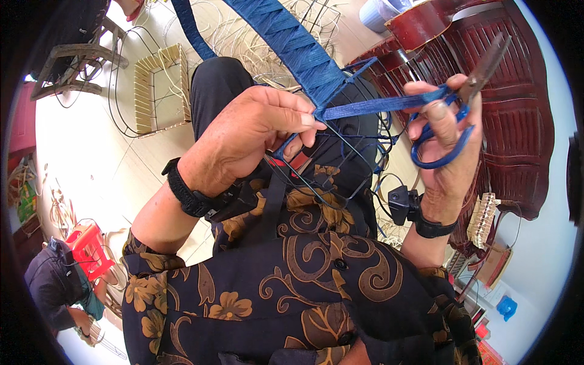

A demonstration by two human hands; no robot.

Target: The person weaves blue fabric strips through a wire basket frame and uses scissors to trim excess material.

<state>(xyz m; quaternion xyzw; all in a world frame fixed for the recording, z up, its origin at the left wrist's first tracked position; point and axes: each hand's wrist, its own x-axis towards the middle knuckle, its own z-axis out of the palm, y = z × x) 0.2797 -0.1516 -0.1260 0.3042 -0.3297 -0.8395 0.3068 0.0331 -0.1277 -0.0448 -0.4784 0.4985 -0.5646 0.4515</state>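
A blue woven band on a thin dark wire frame lies over my lap. My left hand pinches the band's lower corner between thumb and fingers. From that corner a flat blue strip runs taut to my right hand. There my fingers are closed on the strip's far end and also hold a pair of scissors with blue handles. The scissor blades point up and to the right, away from the woven band. A short blue tail sticks out beside the corner.
Carved dark red wooden furniture stands at the right. A partly wrapped basket frame and loose pale strands lie on the floor. A wooden stool is upper left; a person is lower left by a red plastic stool.
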